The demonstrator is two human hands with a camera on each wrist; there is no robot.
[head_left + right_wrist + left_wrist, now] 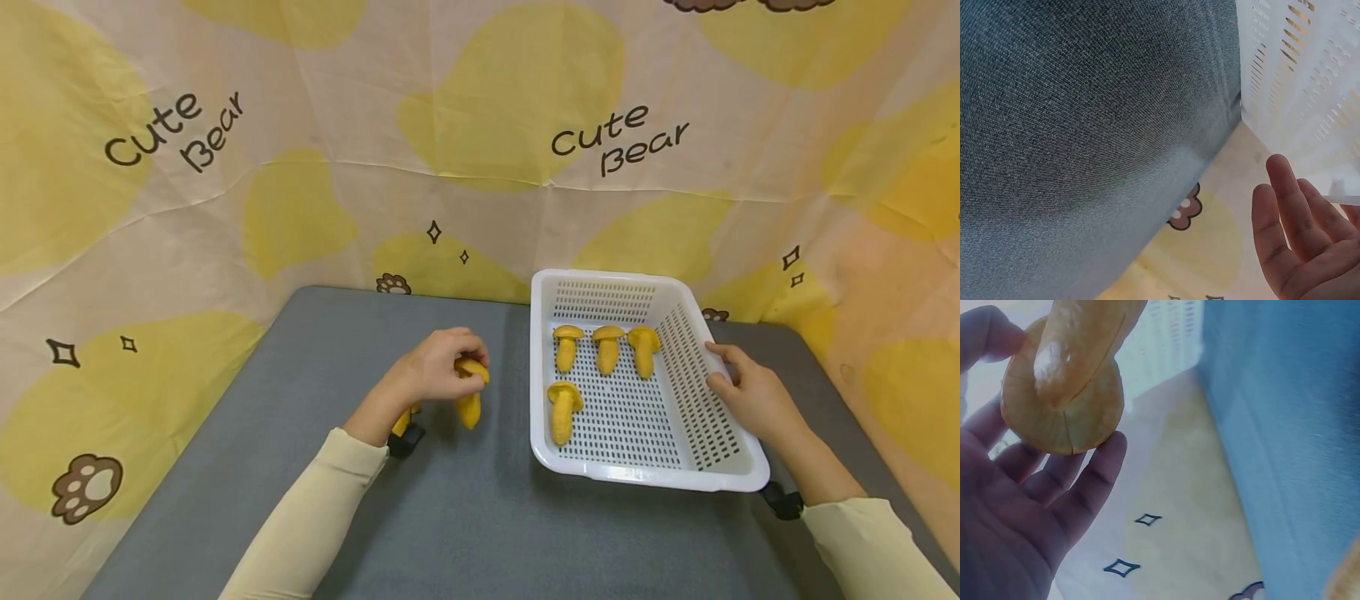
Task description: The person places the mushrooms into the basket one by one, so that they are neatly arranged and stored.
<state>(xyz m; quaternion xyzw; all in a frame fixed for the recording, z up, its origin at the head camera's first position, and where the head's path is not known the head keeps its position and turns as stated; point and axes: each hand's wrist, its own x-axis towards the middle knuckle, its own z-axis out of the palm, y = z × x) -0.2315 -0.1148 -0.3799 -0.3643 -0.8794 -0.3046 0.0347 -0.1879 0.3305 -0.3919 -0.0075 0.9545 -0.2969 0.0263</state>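
Four mushrooms [607, 357] are lying in a basket [645, 477] (head); the right hand [761, 404] is pinching its rim, the left hand [442, 365] holding another mushroom [469, 410] alongside. Left wrist: half-curled fingers [1088, 499] are gripping its cap [1099, 419], likely the surest hold on something light, stiff. Right wrist: fingers [1295, 212] are extending outside.

A yellow mushroom [469, 410] hangs just above the table [510, 517], its cap pinched in the left grip [446, 367], stem pointing down. To its right sits a white basket [645, 477] with slotted walls and floor, the right grip [761, 404] on its rim. Inside I count four more mushrooms [607, 350], stems towards the person: three in a far row, one nearer, by the left wall. Another yellow piece [402, 421] shows partly behind the left wrist.
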